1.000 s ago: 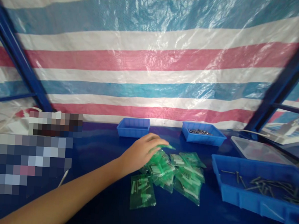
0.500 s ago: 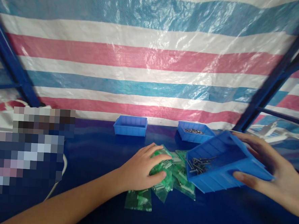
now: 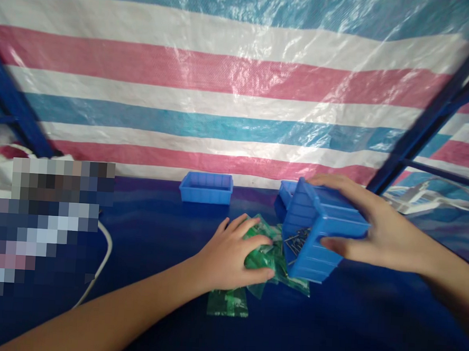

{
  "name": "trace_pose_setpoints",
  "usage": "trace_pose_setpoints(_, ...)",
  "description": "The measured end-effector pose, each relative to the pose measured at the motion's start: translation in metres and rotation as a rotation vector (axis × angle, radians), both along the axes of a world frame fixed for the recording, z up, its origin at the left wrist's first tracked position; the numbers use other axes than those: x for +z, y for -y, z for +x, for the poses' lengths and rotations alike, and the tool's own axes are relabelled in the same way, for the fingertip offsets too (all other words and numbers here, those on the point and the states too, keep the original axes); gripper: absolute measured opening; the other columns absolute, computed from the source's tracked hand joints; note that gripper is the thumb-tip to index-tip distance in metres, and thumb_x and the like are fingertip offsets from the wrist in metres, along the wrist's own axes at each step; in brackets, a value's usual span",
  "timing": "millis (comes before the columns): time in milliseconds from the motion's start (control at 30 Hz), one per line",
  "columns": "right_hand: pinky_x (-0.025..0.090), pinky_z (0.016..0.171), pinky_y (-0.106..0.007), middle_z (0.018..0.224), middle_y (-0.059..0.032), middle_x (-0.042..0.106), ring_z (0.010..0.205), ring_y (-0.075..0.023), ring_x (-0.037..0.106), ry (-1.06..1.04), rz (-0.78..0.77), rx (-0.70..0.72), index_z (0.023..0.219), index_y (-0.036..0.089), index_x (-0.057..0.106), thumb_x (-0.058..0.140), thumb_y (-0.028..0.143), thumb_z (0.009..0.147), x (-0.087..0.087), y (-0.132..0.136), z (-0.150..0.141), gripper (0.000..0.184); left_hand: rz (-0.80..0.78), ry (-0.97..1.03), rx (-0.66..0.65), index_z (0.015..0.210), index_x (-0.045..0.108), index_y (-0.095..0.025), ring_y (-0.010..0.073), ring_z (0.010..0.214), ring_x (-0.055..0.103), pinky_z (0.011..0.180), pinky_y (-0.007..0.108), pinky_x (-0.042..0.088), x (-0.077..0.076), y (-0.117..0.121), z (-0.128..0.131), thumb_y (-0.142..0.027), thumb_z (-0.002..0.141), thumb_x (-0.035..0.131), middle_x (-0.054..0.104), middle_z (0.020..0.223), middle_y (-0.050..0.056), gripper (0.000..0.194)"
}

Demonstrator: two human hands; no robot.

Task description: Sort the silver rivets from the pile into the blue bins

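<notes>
My right hand (image 3: 358, 225) grips a blue plastic bin (image 3: 322, 234) by its end, fingers over the top and thumb on the near side. The bin is steeply tilted, its opening facing left and its low end over the bags. Thin metal screws or nails (image 3: 296, 245) lie inside at that low end; their exact kind is too small to tell. Several green-tinted clear plastic bags (image 3: 263, 256) are heaped beneath. My left hand (image 3: 233, 255) rests on the heap with fingers spread, beside the bin's mouth.
Against the striped sheet stands a blue bin (image 3: 205, 189) with nothing visible inside. Another blue bin (image 3: 287, 192) is mostly hidden behind the held one. A white cable (image 3: 105, 247) curves across the blue tabletop (image 3: 155, 229) at left. Blue metal posts (image 3: 412, 123) rise at both sides.
My right hand has tipped the bin much more steeply and brought it left, covering most of the bin behind. My left hand stays on the bags. The view has shifted slightly.
</notes>
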State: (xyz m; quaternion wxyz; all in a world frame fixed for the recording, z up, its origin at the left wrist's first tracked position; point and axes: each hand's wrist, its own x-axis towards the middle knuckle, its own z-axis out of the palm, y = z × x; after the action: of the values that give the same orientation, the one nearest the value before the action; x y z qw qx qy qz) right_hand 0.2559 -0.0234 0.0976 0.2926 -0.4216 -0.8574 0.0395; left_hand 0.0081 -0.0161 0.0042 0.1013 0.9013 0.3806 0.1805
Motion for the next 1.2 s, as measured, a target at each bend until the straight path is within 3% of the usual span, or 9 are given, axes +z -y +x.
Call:
trace_pose_setpoints(167, 0.048, 0.088, -0.043, 0.121, -0.0097, 0.052, 0.109, -0.0302, 0.054, 0.102, 0.076, 0.119, 0.122, 0.022, 0.047, 0.065, 0.027, 0.063, 0.008, -0.008, -0.030, 0.062, 0.070, 0.033, -0.014, 0.141, 0.027, -0.030, 0.0353, 0.137, 0.021, 0.105, 0.064, 0.020, -0.005, -0.001, 0.000, -0.060, 0.077, 0.054, 0.026, 0.150, 0.012, 0.076)
trace_pose_setpoints(233, 0.048, 0.089, -0.044, 0.119, -0.0089, 0.052, 0.109, -0.0299, 0.054, 0.129, 0.090, 0.152, 0.121, 0.023, 0.047, 0.066, 0.027, 0.062, 0.008, -0.013, -0.038, 0.062, 0.108, 0.051, -0.046, 0.142, 0.025, -0.026, 0.0336, 0.137, 0.021, 0.107, 0.061, 0.020, -0.005, -0.001, 0.001, -0.058, 0.077, 0.055, 0.026, 0.150, 0.012, 0.079)
trace_pose_setpoints(367, 0.045, 0.092, -0.047, 0.118, -0.0083, 0.052, 0.109, -0.0295, 0.052, 0.167, 0.095, 0.191, 0.119, 0.024, 0.047, 0.067, 0.027, 0.062, 0.007, -0.020, -0.050, 0.061, 0.181, 0.043, -0.176, 0.137, 0.036, -0.018, 0.0302, 0.137, 0.023, 0.112, 0.053, 0.018, -0.003, -0.002, 0.002, -0.052, 0.078, 0.058, 0.032, 0.147, 0.013, 0.072)
trace_pose_setpoints(500, 0.046, 0.090, -0.043, 0.115, -0.0087, 0.052, 0.106, -0.0269, 0.053, 0.163, 0.058, 0.234, 0.115, 0.022, 0.049, 0.066, 0.026, 0.063, 0.005, -0.024, -0.062, 0.055, 0.208, 0.020, -0.266, 0.132, 0.043, -0.019, 0.0306, 0.134, 0.029, 0.112, 0.052, 0.017, 0.002, -0.003, 0.002, -0.057, 0.077, 0.057, 0.039, 0.143, 0.013, 0.069)
trace_pose_setpoints(667, 0.043, 0.090, -0.042, 0.114, -0.0099, 0.050, 0.105, -0.0261, 0.050, 0.154, 0.050, 0.285, 0.115, 0.019, 0.048, 0.066, 0.025, 0.061, -0.002, -0.026, -0.076, 0.058, 0.150, -0.007, -0.276, 0.115, 0.059, -0.024, 0.0269, 0.120, 0.049, 0.104, 0.045, 0.033, 0.003, -0.003, 0.004, -0.045, 0.087, 0.049, 0.060, 0.123, 0.006, 0.037)
trace_pose_setpoints(767, 0.043, 0.088, -0.043, 0.115, -0.0108, 0.048, 0.103, -0.0268, 0.050, 0.184, 0.052, 0.302, 0.115, 0.019, 0.049, 0.067, 0.028, 0.060, -0.005, -0.026, -0.083, 0.058, 0.138, -0.020, -0.266, 0.106, 0.064, -0.021, 0.0275, 0.112, 0.054, 0.098, 0.043, 0.039, 0.000, -0.004, 0.004, -0.039, 0.088, 0.047, 0.065, 0.114, 0.007, 0.030)
trace_pose_setpoints(900, 0.043, 0.086, -0.043, 0.115, -0.0124, 0.048, 0.102, -0.0278, 0.050, 0.245, 0.058, 0.328, 0.114, 0.018, 0.050, 0.070, 0.033, 0.060, -0.005, -0.024, -0.084, 0.059, 0.102, 0.035, -0.297, 0.121, 0.056, -0.019, 0.0310, 0.116, 0.051, 0.096, 0.043, 0.041, 0.003, -0.007, 0.002, -0.050, 0.083, 0.051, 0.059, 0.123, 0.010, 0.049)
trace_pose_setpoints(1033, 0.045, 0.082, -0.041, 0.116, -0.0127, 0.047, 0.099, -0.0270, 0.051, 0.273, 0.054, 0.307, 0.114, 0.018, 0.051, 0.071, 0.036, 0.061, 0.000, -0.021, -0.079, 0.059, 0.015, 0.073, -0.429, 0.134, 0.042, -0.030, 0.0325, 0.118, 0.049, 0.096, 0.041, 0.041, 0.016, -0.007, -0.002, -0.065, 0.063, 0.065, 0.055, 0.131, 0.004, 0.083)
trace_pose_setpoints(1200, 0.045, 0.083, -0.039, 0.110, -0.0107, 0.049, 0.096, -0.0246, 0.052, 0.258, 0.041, 0.279, 0.112, 0.017, 0.051, 0.069, 0.032, 0.062, 0.010, -0.018, -0.065, 0.055, 0.036, 0.001, -0.413, 0.128, 0.050, -0.032, 0.0329, 0.122, 0.045, 0.102, 0.045, 0.034, 0.018, -0.004, -0.003, -0.067, 0.060, 0.066, 0.051, 0.135, 0.004, 0.079)
